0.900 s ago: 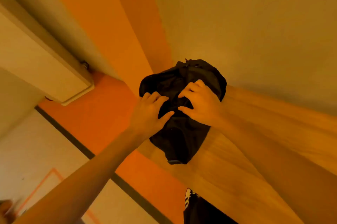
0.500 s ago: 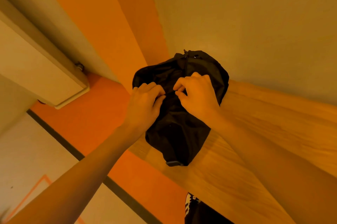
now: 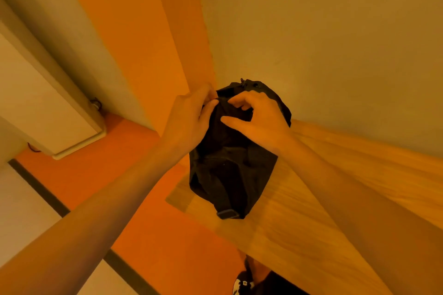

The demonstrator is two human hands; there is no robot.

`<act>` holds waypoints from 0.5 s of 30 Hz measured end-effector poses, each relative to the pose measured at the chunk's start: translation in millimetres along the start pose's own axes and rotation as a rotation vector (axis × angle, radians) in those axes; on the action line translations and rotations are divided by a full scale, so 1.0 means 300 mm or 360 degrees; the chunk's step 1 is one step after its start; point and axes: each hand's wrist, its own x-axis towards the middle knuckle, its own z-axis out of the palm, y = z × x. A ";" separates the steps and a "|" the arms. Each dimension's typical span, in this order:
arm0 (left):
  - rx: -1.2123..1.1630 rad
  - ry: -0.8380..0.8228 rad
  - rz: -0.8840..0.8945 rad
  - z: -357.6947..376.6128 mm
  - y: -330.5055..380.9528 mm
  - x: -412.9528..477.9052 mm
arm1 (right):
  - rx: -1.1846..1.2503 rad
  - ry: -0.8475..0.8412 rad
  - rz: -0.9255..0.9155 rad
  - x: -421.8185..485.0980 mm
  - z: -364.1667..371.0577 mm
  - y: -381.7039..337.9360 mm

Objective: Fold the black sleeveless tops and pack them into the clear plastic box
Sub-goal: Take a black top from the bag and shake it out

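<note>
A black bag-like bundle of fabric [image 3: 230,170] stands on the left end of a wooden table [image 3: 299,222], pushed up against the wall. It has a strap or buckle at its near bottom edge. My left hand [image 3: 189,119] pinches the fabric at the bundle's upper left edge. My right hand [image 3: 259,119] sits on the top of the bundle with fingers curled, thumb and forefinger spread over the fabric. No clear plastic box is in view.
A grey wall [image 3: 323,54] rises right behind the table. An orange wall strip and orange floor [image 3: 148,234] lie to the left of the table edge. A white cabinet or panel [image 3: 43,107] projects at the far left. Dark clothing shows at the bottom edge.
Both hands have moved up the bundle towards its top. The left hand went from lying on the fabric to pinching its upper left edge. The bundle looks pulled taller and narrower.
</note>
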 end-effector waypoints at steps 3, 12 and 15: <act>-0.0034 0.0015 0.0043 -0.047 0.052 0.045 | -0.0008 0.0278 -0.0061 -0.004 -0.027 -0.037; -0.0555 -0.0028 -0.0043 -0.118 0.246 0.194 | 0.0099 0.0713 -0.0178 0.033 -0.323 -0.208; -0.0820 -0.0109 -0.0090 -0.118 0.343 0.242 | 0.0013 0.0807 -0.0179 0.020 -0.450 -0.267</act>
